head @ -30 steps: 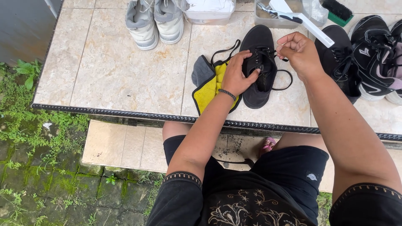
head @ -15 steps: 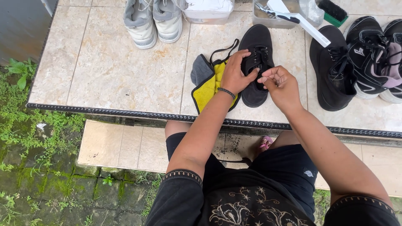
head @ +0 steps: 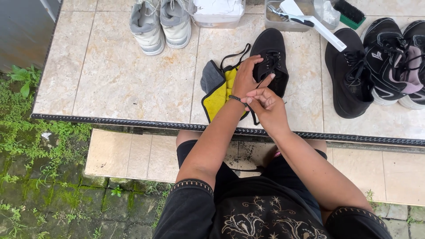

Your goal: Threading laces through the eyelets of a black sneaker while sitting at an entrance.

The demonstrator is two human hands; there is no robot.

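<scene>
The black shoe [head: 271,59] lies toe-up at 12 o'clock on the tiled table [head: 115,79], touching the yellow cloth [head: 220,95] at its 9 o'clock. The left hand [head: 245,77] presses its tongue with fingers curled. The right hand [head: 265,106], at 6 o'clock, pinches 1 black lace [head: 261,82]. A hard tug could probably drag the shoe off the edge.

A beige tiled ledge [head: 115,84] bears grey sneakers [head: 160,23], black shoes [head: 349,71], a yellow cloth [head: 218,95], perhaps a plastic tub [head: 218,13].
</scene>
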